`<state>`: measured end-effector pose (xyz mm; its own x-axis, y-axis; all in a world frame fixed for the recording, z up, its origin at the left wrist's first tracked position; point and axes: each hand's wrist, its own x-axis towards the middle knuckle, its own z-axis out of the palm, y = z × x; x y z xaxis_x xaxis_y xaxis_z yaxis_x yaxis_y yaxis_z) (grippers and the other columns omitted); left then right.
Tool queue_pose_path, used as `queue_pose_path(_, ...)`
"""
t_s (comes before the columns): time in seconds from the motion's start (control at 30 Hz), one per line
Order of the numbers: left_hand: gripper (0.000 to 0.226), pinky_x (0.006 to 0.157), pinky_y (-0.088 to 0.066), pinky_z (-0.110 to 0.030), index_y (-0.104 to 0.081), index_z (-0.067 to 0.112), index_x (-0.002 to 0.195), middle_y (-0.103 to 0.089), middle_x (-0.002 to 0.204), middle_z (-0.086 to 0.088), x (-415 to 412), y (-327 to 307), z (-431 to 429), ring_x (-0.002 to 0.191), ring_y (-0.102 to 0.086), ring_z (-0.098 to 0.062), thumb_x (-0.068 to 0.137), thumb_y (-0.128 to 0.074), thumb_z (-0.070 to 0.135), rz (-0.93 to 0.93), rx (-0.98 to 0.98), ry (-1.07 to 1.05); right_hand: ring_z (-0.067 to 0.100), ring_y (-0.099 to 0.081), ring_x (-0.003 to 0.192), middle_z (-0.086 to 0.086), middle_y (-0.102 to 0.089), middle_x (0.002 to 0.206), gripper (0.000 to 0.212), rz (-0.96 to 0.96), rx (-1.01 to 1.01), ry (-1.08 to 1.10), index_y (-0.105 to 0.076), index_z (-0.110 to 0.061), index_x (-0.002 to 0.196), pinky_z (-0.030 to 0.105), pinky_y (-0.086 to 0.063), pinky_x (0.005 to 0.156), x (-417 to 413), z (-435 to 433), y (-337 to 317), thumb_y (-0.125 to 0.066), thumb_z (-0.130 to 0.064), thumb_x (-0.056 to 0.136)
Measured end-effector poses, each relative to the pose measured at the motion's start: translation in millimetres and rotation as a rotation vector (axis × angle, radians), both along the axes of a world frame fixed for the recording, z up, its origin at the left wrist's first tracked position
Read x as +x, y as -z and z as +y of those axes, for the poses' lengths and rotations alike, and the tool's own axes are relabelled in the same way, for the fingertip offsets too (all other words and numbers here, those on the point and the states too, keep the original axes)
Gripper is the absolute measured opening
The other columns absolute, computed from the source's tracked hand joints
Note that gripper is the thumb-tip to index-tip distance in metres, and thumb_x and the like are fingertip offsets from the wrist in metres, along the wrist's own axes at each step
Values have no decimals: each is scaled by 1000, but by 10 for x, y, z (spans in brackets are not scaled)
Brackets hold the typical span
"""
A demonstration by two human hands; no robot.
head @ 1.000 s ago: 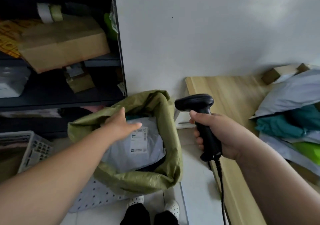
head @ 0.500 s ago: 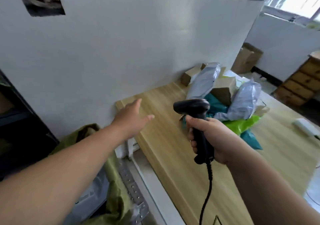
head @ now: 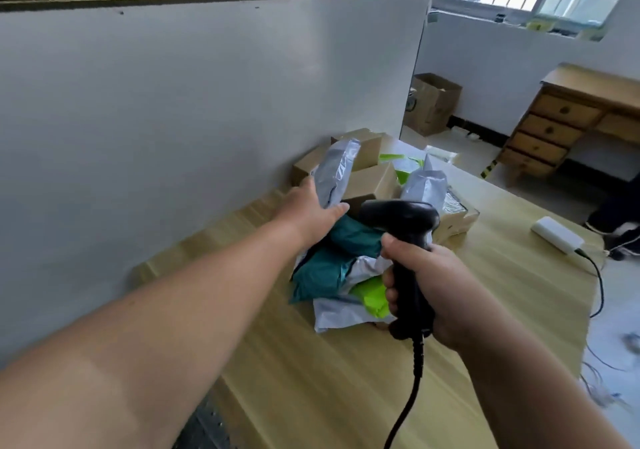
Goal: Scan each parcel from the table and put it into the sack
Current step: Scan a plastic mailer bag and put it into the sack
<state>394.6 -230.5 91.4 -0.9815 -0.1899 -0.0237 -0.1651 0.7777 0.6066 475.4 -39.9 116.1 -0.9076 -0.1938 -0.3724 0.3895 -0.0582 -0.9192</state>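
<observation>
A heap of parcels lies on the wooden table [head: 311, 379] against the grey partition: grey poly bags, a teal bag [head: 325, 265], a bright green bag [head: 372, 294] and several cardboard boxes [head: 372, 180]. My left hand [head: 308, 211] reaches over the heap with fingers straight, its fingertips against an upright grey poly bag [head: 334, 168]. My right hand [head: 429, 286] grips the handle of a black barcode scanner [head: 401, 220], held above the front of the heap with its cable hanging down. The sack is out of view.
A grey partition [head: 173, 119] borders the table on the left. A white power adapter [head: 557, 235] with a cable lies at the table's right edge. Farther off stand an open cardboard box [head: 431, 107] on the floor and a wooden drawer desk [head: 568, 123].
My view has swung from the sack to the table. My left hand left the sack, moved right and now reaches the parcel heap. The scanner stays in my right hand.
</observation>
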Motion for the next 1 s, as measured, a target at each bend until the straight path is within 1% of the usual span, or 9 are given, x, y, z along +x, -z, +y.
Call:
queue_pose_path(0.13,90,97,-39,-36,-21,16,150,-41,146,-10,-416,268,104,128,-45,-32,81,-60,59,-98,29,-57,21,-51,45,9,-57,59,29,-32,-26,7,-57,-9,89,28,-45,45,-208,80,111,-71,-34,87)
queue_pose_path(0.23,47,94,-44,-39,-49,11,130,-57,129,-16,-610,461,47,113,-54,-36,95,-44,42,-70,75,-118,21,-52,46,9,-58,59,30,-43,-8,11,-56,-9,90,29,-45,46,-317,92,181,-71,-34,87)
queue_pose_path(0.37,41,88,-47,-35,-61,4,114,-62,115,-22,-599,566,-236,103,-59,-38,100,-36,33,46,326,-380,22,-51,46,9,-58,59,30,-48,-3,4,-54,-9,90,29,-45,45,-398,11,246,-70,-33,88)
queue_pose_path(0.47,42,92,-50,-48,-59,3,118,-61,119,-20,-389,661,-565,105,-59,-37,96,-40,34,88,622,-583,22,-52,46,10,-59,59,28,-42,-16,-35,-55,-8,90,30,-45,45,-395,-152,253,-70,-32,88)
queue_pose_path(0.57,42,94,-49,-45,-56,8,124,-61,119,-13,-41,846,-913,107,-59,-33,96,-41,35,55,743,-736,21,-53,47,9,-59,60,29,-58,-15,-68,-58,-8,94,30,-47,45,-352,-373,244,-70,-33,88)
queue_pose_path(0.67,36,84,-53,-41,-54,15,124,-63,114,-9,402,1109,-1200,99,-62,-31,98,-39,35,-52,844,-832,21,-53,47,10,-58,60,29,-82,-16,-101,-57,-8,94,29,-46,45,-271,-560,287,-70,-33,88)
queue_pose_path(0.83,31,88,-52,-55,-55,18,123,-64,115,-14,1076,1493,-1716,99,-63,-38,99,-41,32,-284,842,-858,22,-51,47,11,-56,60,26,-130,37,-156,-56,-10,90,30,-44,45,-41,-923,460,-69,-33,89)
queue_pose_path(0.93,27,67,-56,-39,-60,10,114,-66,101,-19,1361,1642,-1900,86,-64,-36,99,-45,26,-448,799,-842,22,-52,47,11,-57,61,27,-164,69,-171,-55,-10,88,30,-44,45,76,-1117,582,-69,-33,89)
queue_pose_path(1.0,16,57,-48,-27,-62,6,103,-66,83,-16,1513,1675,-1936,68,-59,-28,90,-54,10,-598,711,-708,23,-52,46,11,-57,60,27,-191,77,-180,-55,-10,88,30,-44,45,129,-1231,639,-69,-33,89)
